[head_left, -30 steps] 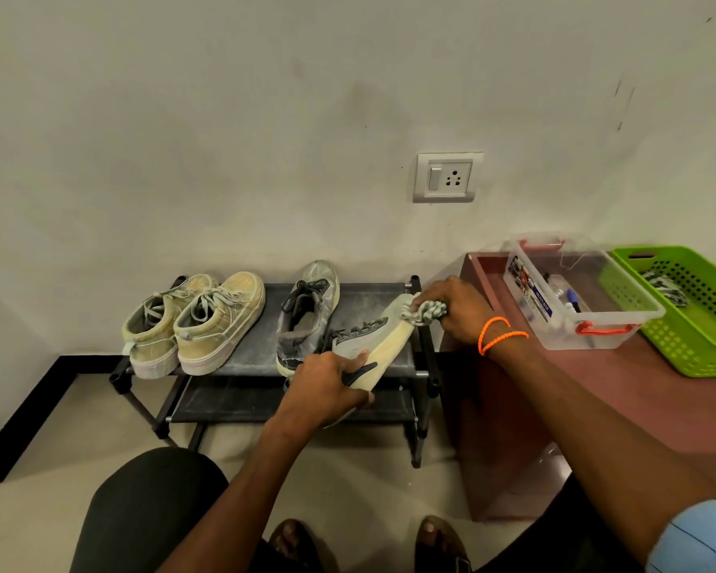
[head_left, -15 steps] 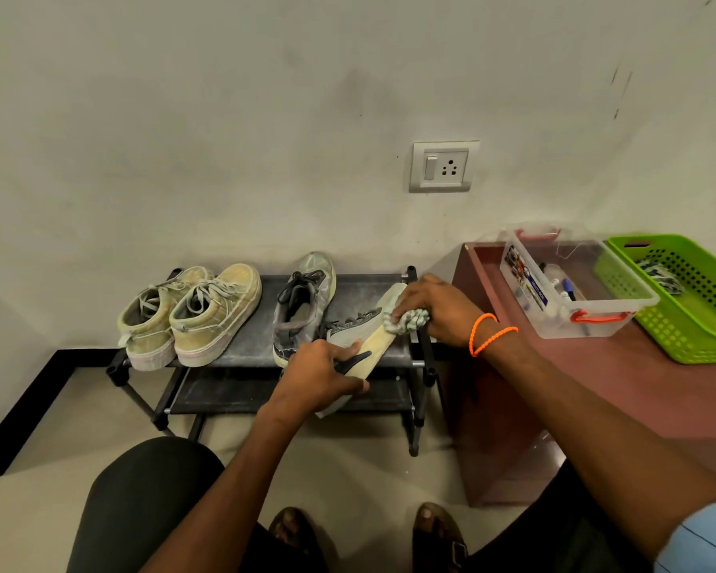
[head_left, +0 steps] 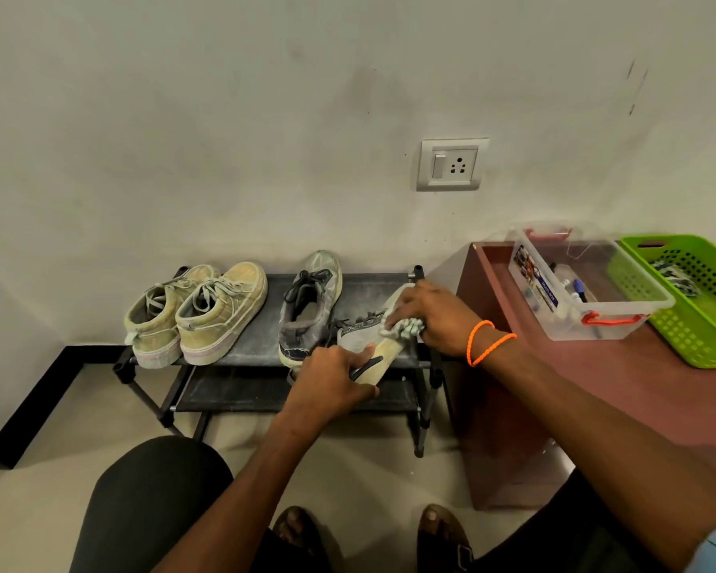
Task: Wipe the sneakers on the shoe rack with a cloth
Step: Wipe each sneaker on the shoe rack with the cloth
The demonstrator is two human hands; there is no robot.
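A low black shoe rack (head_left: 364,283) stands against the wall. On its top shelf sit a pair of yellowish sneakers (head_left: 207,312) at the left and one grey sneaker (head_left: 309,308) in the middle. My left hand (head_left: 331,382) grips the heel end of a second grey sneaker (head_left: 366,337), tipped on its side so the pale sole faces right. My right hand (head_left: 430,316), with orange bands at the wrist, presses a bunched whitish cloth (head_left: 404,327) against that sneaker's side near the sole.
A reddish-brown cabinet (head_left: 637,390) stands right of the rack, bearing a clear plastic box (head_left: 621,324) with small items and a green perforated basket (head_left: 703,337). A wall socket (head_left: 451,164) is above. My knee (head_left: 154,490) and sandalled feet are below.
My right hand and the cloth have slid from the toe end of the held sneaker down toward its middle. The left hand keeps its grip.
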